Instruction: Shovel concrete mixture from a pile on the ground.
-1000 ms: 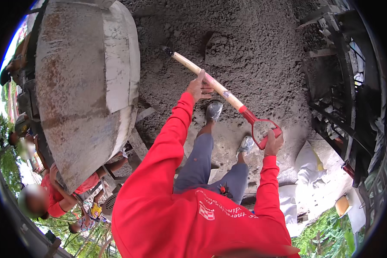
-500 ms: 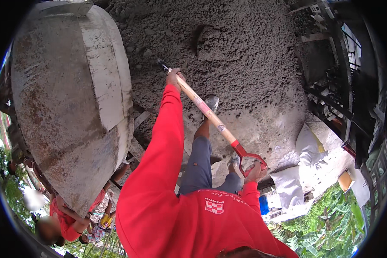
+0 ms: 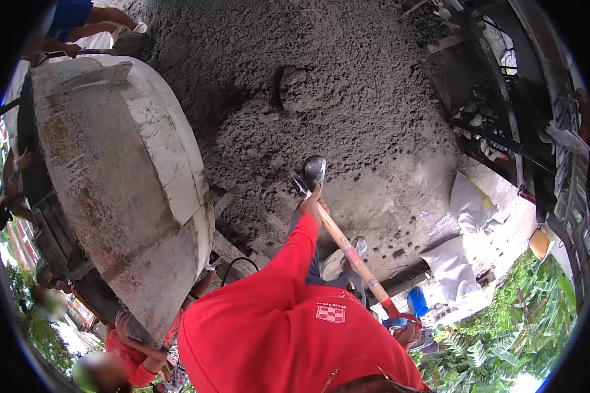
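I hold a shovel with a pale wooden shaft and a red D-handle. My left hand grips the shaft low, near the blade, which is mostly hidden behind my hand and boot. My right hand is wrapped around the red handle at the lower right. A big heap of grey wet concrete mix fills the ground ahead. My grey, mud-caked boots stand at its edge. My red sleeves and chest fill the lower middle.
A large rusty white mixer drum stands at the left. A person in red crouches under it, another person in blue is at the top left. White sacks lie at the right, a dark metal frame beyond.
The shovel has swung down and toward me, its shaft now steeper. My left hand slid close to my boot and my right hand dropped to the lower right. The view tilted.
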The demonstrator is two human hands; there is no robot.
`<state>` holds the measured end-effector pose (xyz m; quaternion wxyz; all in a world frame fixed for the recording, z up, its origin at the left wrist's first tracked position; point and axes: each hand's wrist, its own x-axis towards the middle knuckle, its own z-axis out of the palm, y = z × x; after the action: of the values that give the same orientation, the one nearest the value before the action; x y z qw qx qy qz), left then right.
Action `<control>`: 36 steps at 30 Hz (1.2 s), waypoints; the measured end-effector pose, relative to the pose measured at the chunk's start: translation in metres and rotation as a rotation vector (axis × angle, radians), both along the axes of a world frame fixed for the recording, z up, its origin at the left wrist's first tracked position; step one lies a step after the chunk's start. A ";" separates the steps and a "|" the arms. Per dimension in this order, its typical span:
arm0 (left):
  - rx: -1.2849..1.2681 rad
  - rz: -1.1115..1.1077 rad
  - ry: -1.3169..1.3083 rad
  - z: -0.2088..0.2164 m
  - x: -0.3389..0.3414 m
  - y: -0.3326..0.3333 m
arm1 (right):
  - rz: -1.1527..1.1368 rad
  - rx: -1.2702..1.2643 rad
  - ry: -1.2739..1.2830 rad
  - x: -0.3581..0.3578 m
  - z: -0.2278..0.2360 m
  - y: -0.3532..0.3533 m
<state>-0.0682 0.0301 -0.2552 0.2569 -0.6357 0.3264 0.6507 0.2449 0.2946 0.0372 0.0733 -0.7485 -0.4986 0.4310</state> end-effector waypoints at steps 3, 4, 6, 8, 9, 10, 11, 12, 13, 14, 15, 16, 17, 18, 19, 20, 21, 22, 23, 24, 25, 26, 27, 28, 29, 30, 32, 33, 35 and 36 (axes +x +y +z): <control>0.003 -0.055 0.037 0.046 0.000 0.020 | -0.071 -0.069 -0.108 0.009 0.016 0.003; -0.026 -0.093 0.028 0.060 -0.004 0.027 | -0.093 -0.093 -0.139 0.009 0.023 0.003; -0.075 -0.123 0.035 0.082 -0.011 0.032 | -0.116 -0.159 -0.199 0.012 0.031 0.012; -0.091 -0.166 0.176 0.091 -0.028 0.041 | -0.149 -0.218 -0.251 0.023 0.030 0.022; -0.098 -0.189 0.241 0.092 -0.039 0.049 | -0.119 -0.352 -0.140 0.020 0.024 0.037; -0.132 -0.177 0.263 0.095 -0.053 0.056 | -0.046 -0.421 -0.279 0.022 0.001 0.061; -0.250 -0.201 0.376 0.089 -0.070 0.066 | 0.166 -0.519 -0.283 0.020 -0.025 0.090; -0.269 -0.320 0.425 0.074 -0.086 0.070 | 0.203 -0.747 -0.137 0.017 -0.049 0.118; -0.484 -0.427 0.567 0.045 -0.102 0.074 | 0.679 -0.595 -0.302 0.036 -0.101 0.158; -0.724 -0.459 0.688 0.028 -0.115 0.037 | 0.655 -0.929 -0.348 -0.067 -0.080 0.147; -0.682 -0.520 0.619 0.042 -0.131 0.059 | 0.625 -1.156 -0.476 -0.087 -0.081 0.163; -0.786 -0.631 0.475 0.046 -0.142 0.045 | 0.747 -1.269 -0.446 -0.099 -0.086 0.170; -0.939 -0.654 0.419 0.055 -0.132 0.061 | 0.883 -1.235 -0.389 -0.082 -0.092 0.179; -0.975 -0.605 0.506 0.065 -0.109 0.069 | 1.022 -1.201 -0.336 -0.060 -0.104 0.190; -0.940 -0.582 0.556 0.070 -0.082 0.061 | 0.949 -1.159 -0.277 -0.034 -0.116 0.202; -0.891 -0.472 0.658 0.071 -0.047 0.056 | 0.882 -1.119 -0.221 0.000 -0.134 0.209; -0.820 -0.351 0.765 0.075 -0.012 0.066 | 1.058 -0.859 -0.119 0.068 -0.188 0.234; -0.606 -0.195 0.665 0.082 0.030 0.095 | 0.915 -0.659 -0.155 0.117 -0.207 0.246; -0.406 -0.053 0.563 0.091 0.067 0.124 | 0.748 -0.612 -0.024 0.135 -0.199 0.250; -0.435 -0.038 0.509 0.085 0.107 0.127 | 0.617 -0.595 0.096 0.153 -0.176 0.251; -0.461 -0.018 0.455 0.075 0.143 0.128 | 0.352 -0.773 0.160 0.161 -0.139 0.264; -0.373 0.001 0.387 0.073 0.172 0.145 | 0.051 -0.902 0.223 0.164 -0.109 0.279; -0.272 0.014 0.326 0.073 0.190 0.168 | 0.054 -0.829 0.335 0.186 -0.102 0.299; -0.289 0.039 0.324 0.068 0.203 0.180 | 0.068 -0.776 0.436 0.203 -0.093 0.316; -0.292 0.063 0.309 0.058 0.226 0.186 | 0.066 -0.714 0.393 0.183 -0.055 0.321; -0.279 0.071 0.292 0.051 0.244 0.192 | 0.051 -0.636 0.351 0.158 -0.008 0.317; -0.238 0.109 0.266 0.048 0.247 0.207 | 0.109 -0.791 0.434 0.158 0.001 0.341; -0.205 0.151 0.253 0.047 0.244 0.206 | 0.116 -0.783 0.449 0.147 0.001 0.336; -0.243 0.135 0.303 0.043 0.227 0.191 | 0.098 -0.760 0.472 0.118 0.002 0.313; -0.285 0.112 0.362 0.042 0.214 0.180 | 0.132 -0.811 0.479 0.112 -0.014 0.303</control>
<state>0.1454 0.2098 -0.2129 0.0656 -0.5555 0.4199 0.7147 0.3572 0.5978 0.0231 -0.1396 -0.5631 -0.3056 0.7551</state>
